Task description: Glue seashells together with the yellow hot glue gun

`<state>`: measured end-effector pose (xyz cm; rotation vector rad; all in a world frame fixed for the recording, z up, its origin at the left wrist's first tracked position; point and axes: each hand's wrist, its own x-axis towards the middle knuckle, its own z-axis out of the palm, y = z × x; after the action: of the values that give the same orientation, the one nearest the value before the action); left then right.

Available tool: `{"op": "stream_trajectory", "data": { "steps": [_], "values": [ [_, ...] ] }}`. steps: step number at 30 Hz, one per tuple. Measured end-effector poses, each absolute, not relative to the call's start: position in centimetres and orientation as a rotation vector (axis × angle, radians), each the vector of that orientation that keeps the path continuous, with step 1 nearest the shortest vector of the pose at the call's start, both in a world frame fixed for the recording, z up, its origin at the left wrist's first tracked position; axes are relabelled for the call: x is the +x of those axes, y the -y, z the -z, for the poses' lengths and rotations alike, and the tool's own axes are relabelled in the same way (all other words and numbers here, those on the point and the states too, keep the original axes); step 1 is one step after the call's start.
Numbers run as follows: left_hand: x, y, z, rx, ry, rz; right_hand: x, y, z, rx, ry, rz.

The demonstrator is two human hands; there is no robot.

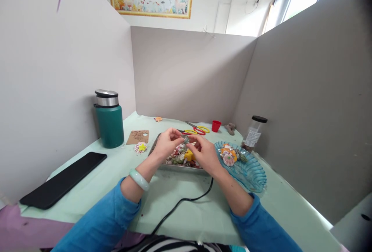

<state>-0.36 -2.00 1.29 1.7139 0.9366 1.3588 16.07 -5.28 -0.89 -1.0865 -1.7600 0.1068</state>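
Note:
Above a metal tray (177, 168) in the middle of the table, both hands hold a small grey-green piece (186, 140) between their fingertips. My left hand (167, 143) pinches it from the left, and a pale green bangle circles that wrist. From the right, my right hand (203, 152) grips it with thumb and fingers. Below the hands the tray holds many small mixed red, white and green pieces and a yellow object (189, 155). What the piece is exactly is too small to tell.
A green bottle (109, 126) and black pad (65, 180) are left. Scissors (200, 129) and a red cup (216, 126) lie behind. At right are a blue plate (255, 174) with decorated pieces and a jar (253, 133). A black cable (186, 199) crosses the front.

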Motion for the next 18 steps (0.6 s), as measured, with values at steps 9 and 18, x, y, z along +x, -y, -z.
{"op": "stream_trajectory", "data": {
  "steps": [9, 18],
  "values": [
    [-0.1, 2.6, -1.7, 1.654, -0.841, -1.317, 15.9, 5.3, 0.4, -1.075, 1.641, -0.459],
    [-0.7, 2.8, -1.9, 2.106, -0.924, -1.484, 16.1, 5.6, -0.7, -0.968, 1.479, -0.857]
  ]
}}
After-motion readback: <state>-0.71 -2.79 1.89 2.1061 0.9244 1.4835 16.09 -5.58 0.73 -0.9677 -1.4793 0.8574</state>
